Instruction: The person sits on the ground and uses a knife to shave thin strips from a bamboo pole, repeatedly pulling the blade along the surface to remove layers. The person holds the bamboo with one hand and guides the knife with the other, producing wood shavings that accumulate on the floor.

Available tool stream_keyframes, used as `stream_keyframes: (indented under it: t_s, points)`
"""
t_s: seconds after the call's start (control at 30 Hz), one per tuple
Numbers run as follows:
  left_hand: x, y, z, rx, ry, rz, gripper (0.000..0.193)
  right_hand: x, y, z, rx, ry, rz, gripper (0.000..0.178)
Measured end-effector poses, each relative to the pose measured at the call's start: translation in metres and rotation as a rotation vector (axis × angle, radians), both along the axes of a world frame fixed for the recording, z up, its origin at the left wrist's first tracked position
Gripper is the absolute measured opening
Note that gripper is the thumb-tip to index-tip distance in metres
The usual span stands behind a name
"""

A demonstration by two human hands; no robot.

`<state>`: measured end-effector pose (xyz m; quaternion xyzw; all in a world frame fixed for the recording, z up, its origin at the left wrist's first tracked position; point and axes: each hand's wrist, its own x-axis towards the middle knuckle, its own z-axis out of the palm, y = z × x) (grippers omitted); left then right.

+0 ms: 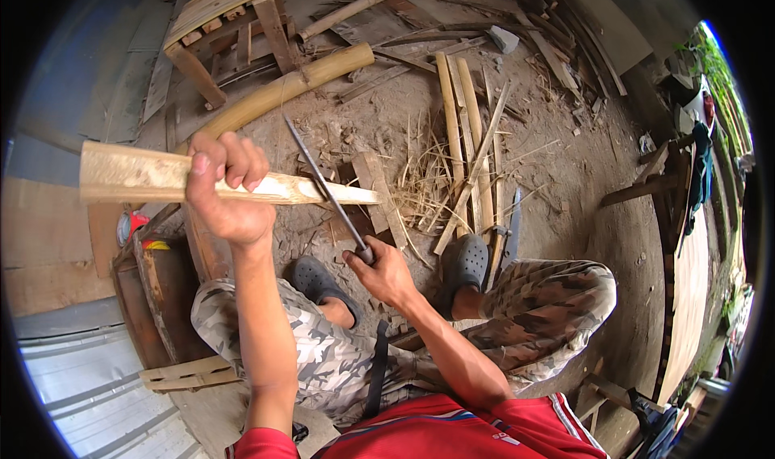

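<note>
My left hand [230,188] is wrapped around a pale split bamboo piece [133,173], which lies crosswise in front of me, broad at its left end and tapering to the right. The tapered end reaches over a short wooden block [370,168] on the ground. A long, narrow-bladed knife [337,207] is gripped by its dark handle in my right hand [386,275]. Its blade slants up and to the left, crossing the bamboo between my left hand and the block. Whether the edge bites into the bamboo, I cannot tell.
Thin shavings [420,180] and long bamboo strips [478,132] litter the dirt floor beyond the block. Another blade [512,229] stands beside my right shoe [466,264]. A thick bamboo pole [327,66] lies near a wooden bench [222,11]. A grey stone [504,39] sits farther off.
</note>
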<state>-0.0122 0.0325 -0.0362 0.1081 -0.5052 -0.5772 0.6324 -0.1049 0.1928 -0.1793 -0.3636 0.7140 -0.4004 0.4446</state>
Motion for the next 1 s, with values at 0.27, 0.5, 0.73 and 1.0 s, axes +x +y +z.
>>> stream_keyframes:
  t_s: [0.27, 0.5, 0.73, 1.0]
  points:
    - [0.009, 0.012, -0.009, -0.031, 0.007, -0.118, 0.036, -0.001, 0.011, -0.053, 0.114, -0.012, -0.111, 0.023]
    - [0.014, 0.022, -0.006, -0.007, -0.026, -0.131, 0.034, 0.013, 0.007, -0.037, -0.086, 0.057, -0.065, 0.022]
    - [0.014, 0.024, -0.010, -0.047, -0.052, -0.078, 0.030, -0.002, 0.010, -0.042, 0.086, -0.024, -0.045, 0.022]
    - [0.010, 0.020, -0.008, -0.046, -0.055, -0.138, 0.030, -0.007, 0.021, -0.078, 0.077, 0.068, -0.121, 0.022]
